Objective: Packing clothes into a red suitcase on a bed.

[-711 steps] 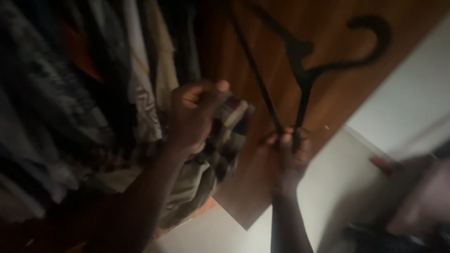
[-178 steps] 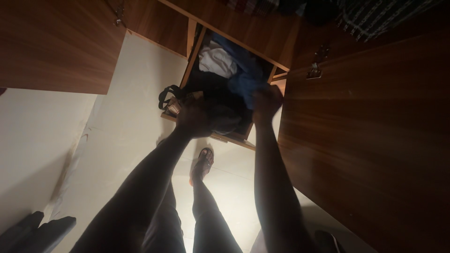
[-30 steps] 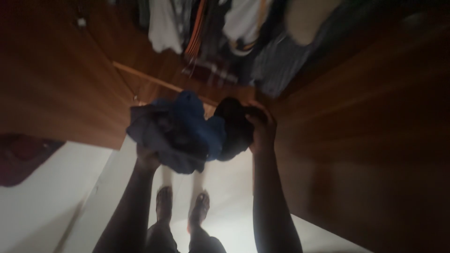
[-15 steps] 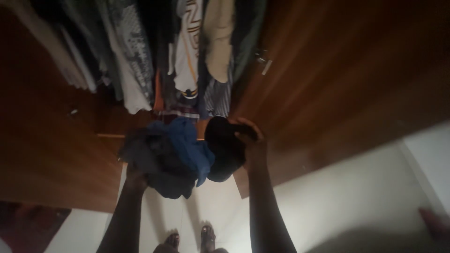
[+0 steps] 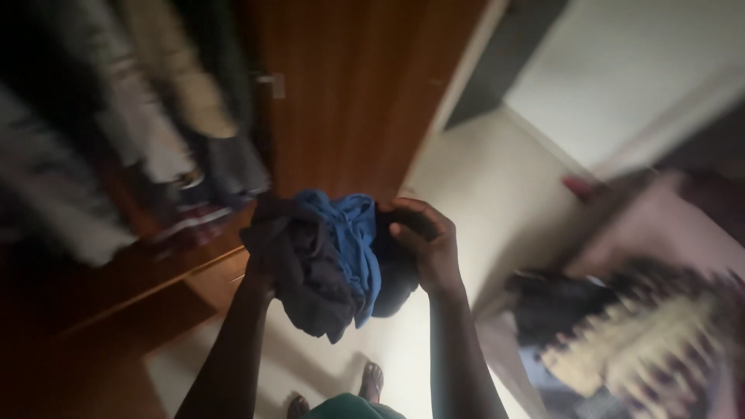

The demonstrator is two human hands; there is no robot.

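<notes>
Bundle of dark and blue clothes (image 5: 330, 260) between left hand (image 5: 260, 268) and right hand (image 5: 425, 244), beside wooden wardrobe door (image 5: 349, 93).

Much of the scene is smeared or hidden

The left hand (image 5: 260, 268) is almost wholly buried under the bundle (image 5: 326, 260) of clothes; its grip cannot be read. The bundle's dark folds merge, so separate garments cannot be counted. Hanging clothes (image 5: 116, 140) at left are streaked by blur. The patterned heap (image 5: 644, 341) at right is blurred and cut by the edge. Feet (image 5: 371, 382) show only partly.
</notes>
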